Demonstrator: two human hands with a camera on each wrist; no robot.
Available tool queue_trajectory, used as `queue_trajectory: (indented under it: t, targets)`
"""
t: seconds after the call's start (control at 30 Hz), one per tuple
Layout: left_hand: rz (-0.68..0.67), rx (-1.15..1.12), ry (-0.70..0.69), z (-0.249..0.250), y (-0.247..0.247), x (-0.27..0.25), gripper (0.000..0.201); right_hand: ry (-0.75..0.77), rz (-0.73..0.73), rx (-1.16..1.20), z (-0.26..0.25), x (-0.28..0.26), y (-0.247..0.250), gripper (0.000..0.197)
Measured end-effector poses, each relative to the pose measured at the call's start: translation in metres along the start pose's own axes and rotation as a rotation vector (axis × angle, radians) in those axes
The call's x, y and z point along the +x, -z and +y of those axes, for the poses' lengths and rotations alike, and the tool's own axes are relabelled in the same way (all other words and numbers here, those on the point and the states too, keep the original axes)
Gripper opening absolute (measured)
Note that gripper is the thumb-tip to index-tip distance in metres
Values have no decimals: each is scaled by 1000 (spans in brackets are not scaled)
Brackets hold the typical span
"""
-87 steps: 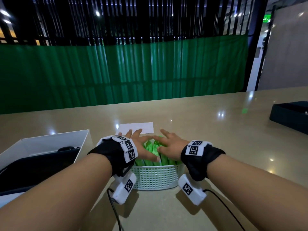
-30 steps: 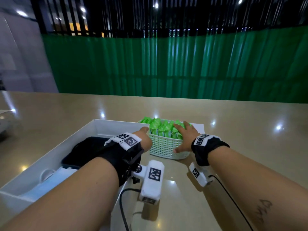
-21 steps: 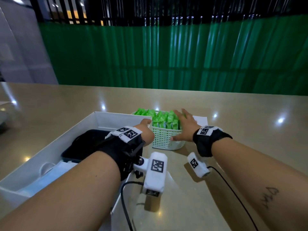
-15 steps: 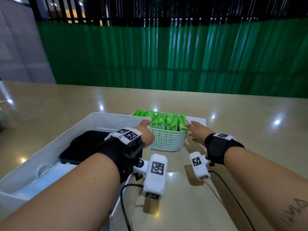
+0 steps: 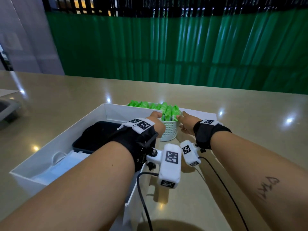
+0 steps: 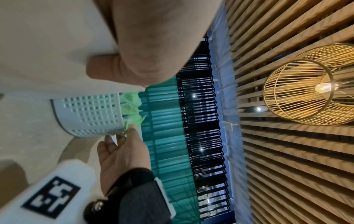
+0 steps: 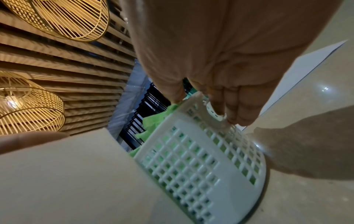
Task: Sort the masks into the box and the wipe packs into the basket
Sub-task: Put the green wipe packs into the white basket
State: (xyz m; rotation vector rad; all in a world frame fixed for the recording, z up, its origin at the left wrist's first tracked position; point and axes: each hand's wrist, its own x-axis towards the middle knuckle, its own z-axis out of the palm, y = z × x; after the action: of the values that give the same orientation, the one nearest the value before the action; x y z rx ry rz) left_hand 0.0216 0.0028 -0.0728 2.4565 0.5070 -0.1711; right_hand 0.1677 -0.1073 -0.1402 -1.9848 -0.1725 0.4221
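The white lattice basket (image 5: 169, 130) holds several green wipe packs (image 5: 166, 110) standing on edge. It sits against the far right corner of the white box (image 5: 133, 112). Black masks (image 5: 98, 137) and light-blue masks (image 5: 58, 167) lie in the box. My right hand (image 5: 180, 121) grips the basket's right rim; in the right wrist view its thumb lies on a pack and its fingers (image 7: 229, 112) curl on the outer wall. My left hand (image 5: 155, 116) holds the box's far right wall, its fingertips hidden.
A white sheet of paper (image 5: 200, 114) lies on the beige table just right of the basket. Cables from both wrist cameras trail toward me. A grey object (image 5: 8, 110) sits at the table's far left.
My right hand came off the top of the wipe packs and took the basket's right rim. The basket now sits closer against the box corner. My left hand stayed on the box.
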Motion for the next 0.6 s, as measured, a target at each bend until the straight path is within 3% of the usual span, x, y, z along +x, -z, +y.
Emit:
queue_trajectory:
  t: [0.17,0.43,0.6]
  targets:
    - [-10,-33,25,3,0,-2,65,7,-43,-45,-12,-4,-15,60]
    - [-53,-65,49,3,5,-4,66,67,-37,-574,-25,-29,-13,56]
    - [-72,-53,53,6,7,-8,69,183,-80,-657,-22,-60,-7,52]
